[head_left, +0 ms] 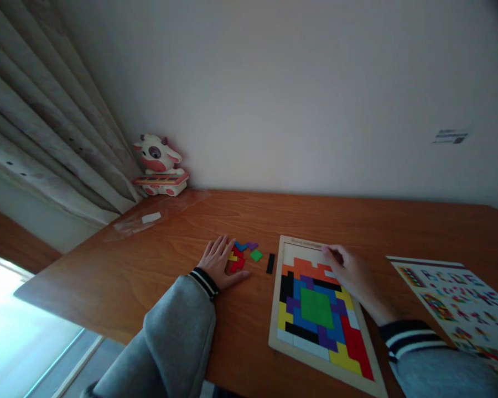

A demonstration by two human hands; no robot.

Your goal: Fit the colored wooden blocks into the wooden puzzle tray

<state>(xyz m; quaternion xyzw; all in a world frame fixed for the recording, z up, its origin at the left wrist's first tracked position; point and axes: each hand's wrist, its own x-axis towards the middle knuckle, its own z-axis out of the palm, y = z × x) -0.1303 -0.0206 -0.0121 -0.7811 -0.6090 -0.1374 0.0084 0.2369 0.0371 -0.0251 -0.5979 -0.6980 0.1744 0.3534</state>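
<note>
My left hand lies flat on the table with its fingers spread, beside and partly over a few loose puzzle pieces. Near it are red pieces, a blue piece, a purple piece and a green square piece. A black bar piece lies closer to the wooden puzzle board, whose lower part is filled with coloured pieces. My right hand rests over the board's upper right side, fingers curled together; anything between them is hidden. The board's top strip shows bare wood.
A printed pattern sheet lies to the right of the board. At the back left stands a cow toy with a keyboard, near clear plastic with a white label. A curtain hangs at the left, and a wall rises behind the table.
</note>
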